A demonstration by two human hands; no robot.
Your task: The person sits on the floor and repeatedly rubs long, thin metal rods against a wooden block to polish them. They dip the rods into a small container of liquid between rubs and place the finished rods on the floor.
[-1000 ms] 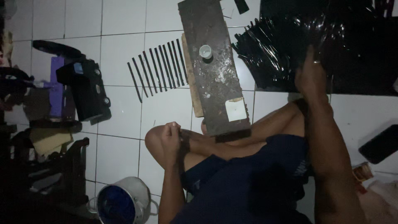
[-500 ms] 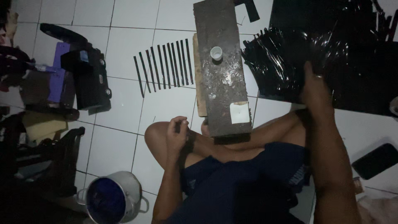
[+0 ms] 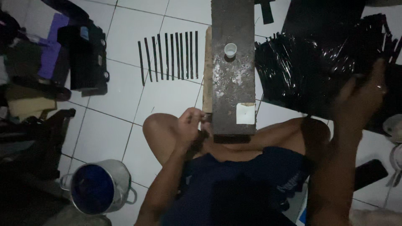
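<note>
I sit cross-legged on a white tiled floor. My left hand (image 3: pixel 189 125) rests on my knee with its fingers curled, next to the near end of a long dark board (image 3: pixel 233 67); whether it holds anything is unclear. My right hand (image 3: pixel 361 94) reaches out to a pile of shiny black strips (image 3: pixel 310 67) on the right and touches it. On the board stand a small white cup (image 3: pixel 230 50) and a white square patch (image 3: pixel 245 113). A row of several black strips (image 3: pixel 169 56) lies spread on the tiles left of the board.
A metal pot with a blue inside (image 3: pixel 97 187) stands at the lower left. Dark bags and boxes (image 3: pixel 86 58) crowd the left side. A black flat object (image 3: pixel 370 173) lies on the floor at the right.
The view has shifted and closed in. My right hand has moved further right along the black pile. My left hand stays on my knee.
</note>
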